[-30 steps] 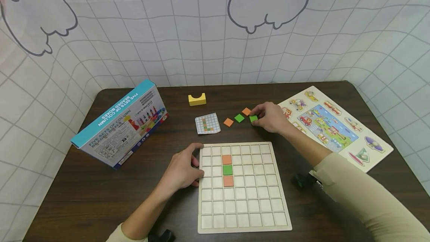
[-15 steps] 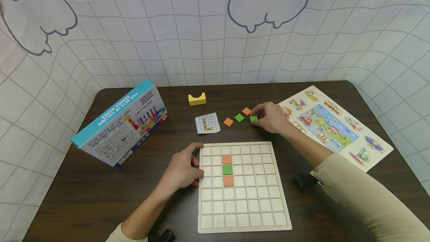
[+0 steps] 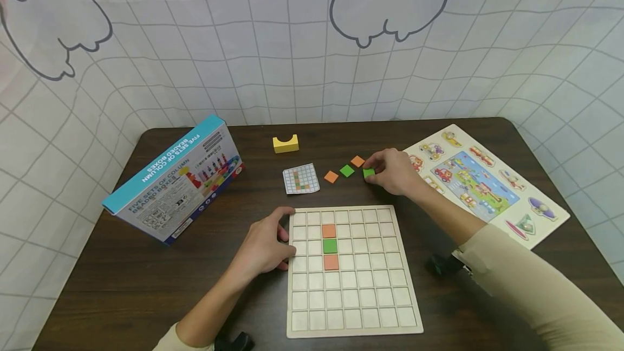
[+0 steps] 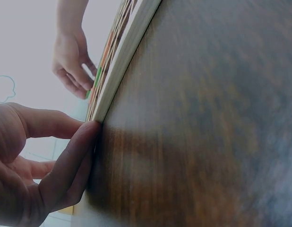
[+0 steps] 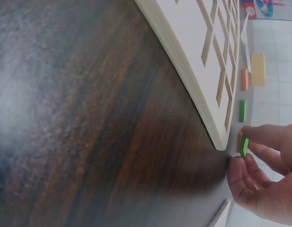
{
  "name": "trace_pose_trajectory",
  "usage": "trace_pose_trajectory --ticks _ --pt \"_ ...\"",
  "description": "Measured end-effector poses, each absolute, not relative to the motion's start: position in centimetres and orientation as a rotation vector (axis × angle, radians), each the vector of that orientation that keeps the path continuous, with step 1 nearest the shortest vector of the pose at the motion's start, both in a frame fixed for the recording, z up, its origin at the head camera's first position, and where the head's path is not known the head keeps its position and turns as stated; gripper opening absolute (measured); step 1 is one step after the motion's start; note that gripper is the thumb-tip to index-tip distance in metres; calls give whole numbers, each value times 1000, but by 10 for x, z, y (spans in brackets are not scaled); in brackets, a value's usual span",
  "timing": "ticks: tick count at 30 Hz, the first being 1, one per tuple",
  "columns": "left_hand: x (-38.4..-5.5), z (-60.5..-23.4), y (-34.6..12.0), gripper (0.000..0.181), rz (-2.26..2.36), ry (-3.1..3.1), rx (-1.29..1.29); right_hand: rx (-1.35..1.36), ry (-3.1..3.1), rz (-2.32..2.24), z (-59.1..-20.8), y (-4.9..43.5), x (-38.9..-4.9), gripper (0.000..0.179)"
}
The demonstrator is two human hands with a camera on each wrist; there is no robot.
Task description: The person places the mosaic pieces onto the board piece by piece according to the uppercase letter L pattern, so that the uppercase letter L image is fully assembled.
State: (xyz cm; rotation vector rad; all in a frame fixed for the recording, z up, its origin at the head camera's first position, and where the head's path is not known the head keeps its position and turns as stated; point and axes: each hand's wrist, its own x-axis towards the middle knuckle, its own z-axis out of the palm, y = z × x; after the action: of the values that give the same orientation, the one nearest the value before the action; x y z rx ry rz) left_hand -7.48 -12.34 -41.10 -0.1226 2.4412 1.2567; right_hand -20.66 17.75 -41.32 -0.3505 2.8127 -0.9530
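— Clearly, what leads at far left?

— A boxed toy set [image 3: 175,183] stands angled on a dark wood table [image 3: 122,280]. Beside it, a person's left hand [image 3: 265,240] touches the left edge of a pale grid board [image 3: 364,277], fingers loosely spread.

— And the danger there?

— A sideways push could slide the board, perhaps jolting its three seated tiles: orange [image 3: 329,231], green [image 3: 330,246] and orange [image 3: 331,262], stacked down the third column.

— Beyond the board's top edge?

— A notched yellow block [image 3: 286,148], a small pattern card [image 3: 301,179] just in front of it, then loose tiles running rightward: one orange [image 3: 331,177], one green [image 3: 347,171], another orange [image 3: 357,161].

— Which brings us to the action.

— The right hand [image 3: 394,171] pinches a second loose green tile [image 3: 369,173] above the board's upper right, between thumb and fingertips; whether it is clear of the table cannot be told.

— What might spoil it?

— Probably the thinness of the piece: pinched at its edges, it could slip. The orange neighbour sits close enough to be nudged.

— At far right?

— An illustrated puzzle board [image 3: 482,186], beside the right sleeve [image 3: 526,280]; a low sweep of that forearm could drag it askew.
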Motion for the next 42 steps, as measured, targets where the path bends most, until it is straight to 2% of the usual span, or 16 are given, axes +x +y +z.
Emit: trace_pose_trajectory --ticks 32,42 --pt "-74 -413 -125 79 1253 2448 -105 -372 2813 -938 -414 185 -194 20" --pt "-76 -414 -125 79 1253 2441 -108 -382 2790 -922 -414 186 -195 25"
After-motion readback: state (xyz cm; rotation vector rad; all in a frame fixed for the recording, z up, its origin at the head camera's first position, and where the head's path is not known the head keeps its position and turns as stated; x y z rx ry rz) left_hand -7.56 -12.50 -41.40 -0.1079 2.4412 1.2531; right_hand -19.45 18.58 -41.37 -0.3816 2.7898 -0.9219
